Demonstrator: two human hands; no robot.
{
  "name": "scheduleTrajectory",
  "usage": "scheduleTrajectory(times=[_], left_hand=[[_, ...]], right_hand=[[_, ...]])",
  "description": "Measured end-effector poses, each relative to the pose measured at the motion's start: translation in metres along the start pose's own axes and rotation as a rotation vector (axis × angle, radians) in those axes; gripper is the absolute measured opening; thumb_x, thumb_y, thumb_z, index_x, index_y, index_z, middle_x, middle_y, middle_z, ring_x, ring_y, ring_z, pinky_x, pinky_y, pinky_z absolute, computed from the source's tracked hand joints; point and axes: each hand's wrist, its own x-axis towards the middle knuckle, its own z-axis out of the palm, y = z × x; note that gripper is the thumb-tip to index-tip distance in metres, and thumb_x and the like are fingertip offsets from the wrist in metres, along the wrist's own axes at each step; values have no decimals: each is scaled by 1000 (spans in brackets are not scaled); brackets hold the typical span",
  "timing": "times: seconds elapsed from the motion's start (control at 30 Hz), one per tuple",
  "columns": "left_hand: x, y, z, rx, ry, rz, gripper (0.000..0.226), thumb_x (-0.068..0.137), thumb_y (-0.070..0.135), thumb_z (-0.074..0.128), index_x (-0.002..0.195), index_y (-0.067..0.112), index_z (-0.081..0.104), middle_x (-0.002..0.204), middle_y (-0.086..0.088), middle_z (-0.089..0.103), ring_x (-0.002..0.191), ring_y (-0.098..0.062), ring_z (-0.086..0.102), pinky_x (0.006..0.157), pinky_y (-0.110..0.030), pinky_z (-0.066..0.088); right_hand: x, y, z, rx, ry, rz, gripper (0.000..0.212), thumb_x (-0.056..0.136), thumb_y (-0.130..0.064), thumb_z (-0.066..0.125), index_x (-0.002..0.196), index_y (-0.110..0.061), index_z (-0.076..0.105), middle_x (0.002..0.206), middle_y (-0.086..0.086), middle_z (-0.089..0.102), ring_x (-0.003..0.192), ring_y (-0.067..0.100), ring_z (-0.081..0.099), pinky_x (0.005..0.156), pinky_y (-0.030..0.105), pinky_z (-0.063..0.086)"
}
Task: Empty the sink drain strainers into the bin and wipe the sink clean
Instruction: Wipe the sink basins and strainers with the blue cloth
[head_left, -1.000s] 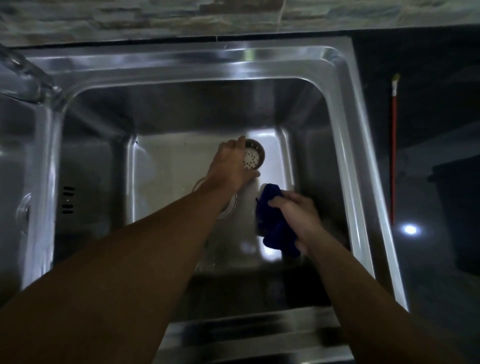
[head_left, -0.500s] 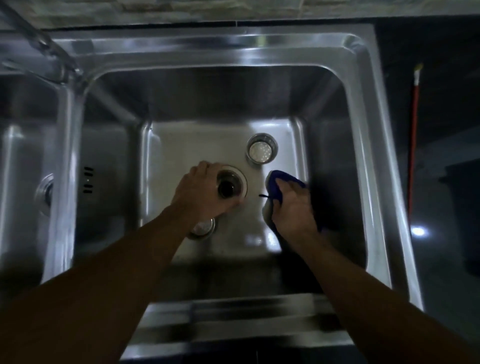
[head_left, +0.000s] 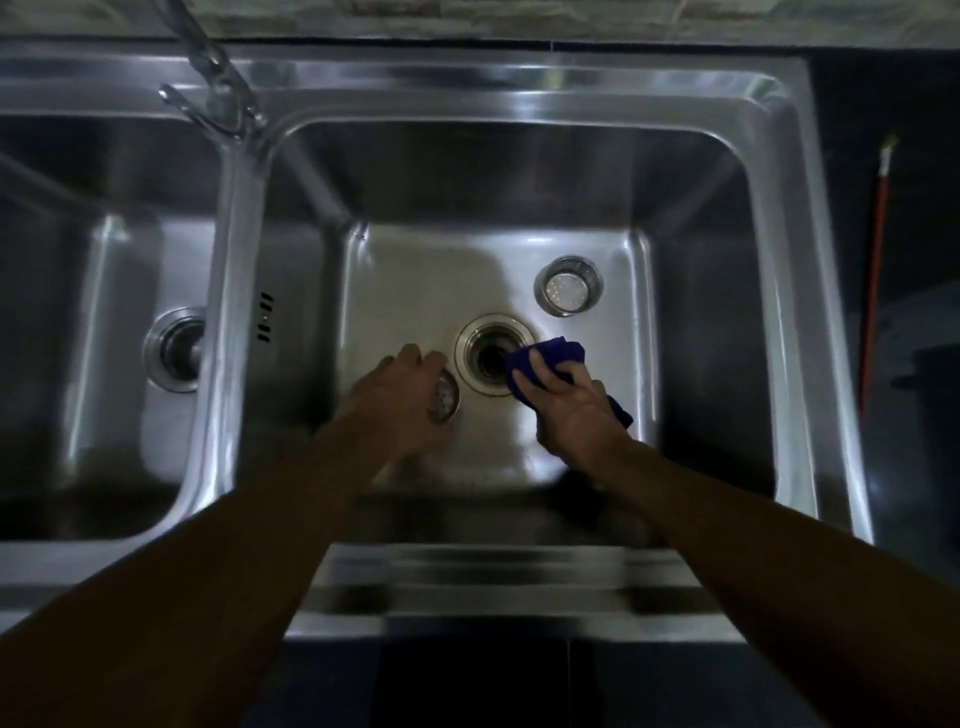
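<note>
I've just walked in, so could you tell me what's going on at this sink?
A person is cleaning the right basin of the sink. The left hand grips one strainer on the basin floor, the right hand holds a blue cloth against the rim of the open drain. A second strainer stands apart, behind the drain.

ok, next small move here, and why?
Probably sweep the dark blue cloth round the round steel drain ring. The right hand holds the cloth at the ring's edge, and the drain is open. The left hand grips one perforated steel strainer just beside the ring, and the other strainer basket stands apart.
</note>
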Motion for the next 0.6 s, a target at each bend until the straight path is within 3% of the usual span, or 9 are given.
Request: scheduleTrajectory(times=[0.1, 0.17, 0.23, 0.3, 0.4, 0.47, 0.6], left_hand=[[-9, -22, -33, 69, 127, 52, 78, 75, 44, 78, 140, 21, 43, 132, -9, 50, 118, -34, 57, 97, -49, 52], [-14, -43, -54, 181, 243, 65, 78, 73, 51, 77, 139, 23, 46, 131, -8, 55, 114, -36, 60, 96, -50, 52], [-19, -65, -67, 203, 357, 86, 82, 71, 57, 77, 139, 23, 49, 131, -10, 58, 111, -41, 61, 95, -50, 51], [-21, -84, -72, 182, 424, 134, 85, 72, 59, 75, 142, 19, 48, 132, -12, 59, 113, -42, 59, 98, -50, 49], [-16, -101, -70, 186, 447, 204, 87, 75, 61, 76, 146, 20, 46, 135, -11, 58, 118, -39, 58, 102, -48, 47], [-12, -105, -69, 152, 476, 221, 89, 77, 67, 71, 148, 23, 42, 139, -8, 56, 120, -35, 56, 104, -47, 47], [-8, -109, -64, 105, 535, 243, 90, 79, 70, 67, 149, 20, 41, 139, -7, 55, 121, -33, 55, 103, -46, 48]], right_hand=[[-16, 8, 0, -3, -62, -317, 65, 94, -17, 58, 154, -33, 38, 165, 2, 28, 139, 34, 36, 107, 35, 35], [-29, 8, -2, 31, -125, -495, 55, 94, -6, 56, 143, -31, 56, 151, 9, 47, 133, 30, 44, 103, 25, 32], [-29, -3, -3, -43, -172, -700, 52, 100, -10, 50, 145, -34, 53, 153, 5, 45, 136, 26, 41, 105, 23, 30], [-16, -14, -6, -180, -192, -863, 50, 106, -18, 39, 154, -34, 39, 164, -5, 31, 143, 24, 35, 115, 30, 27], [8, -44, -13, -269, -144, -897, 49, 109, -30, 23, 156, -34, 33, 167, -13, 23, 155, 27, 17, 120, 42, 24], [25, -81, -7, -260, -106, -929, 48, 109, -32, 26, 158, -33, 30, 168, -9, 19, 157, 30, 5, 125, 47, 14], [51, -142, 7, -205, -29, -926, 51, 110, -32, 32, 160, -26, 23, 170, 3, 12, 157, 34, 5, 124, 53, 12]])
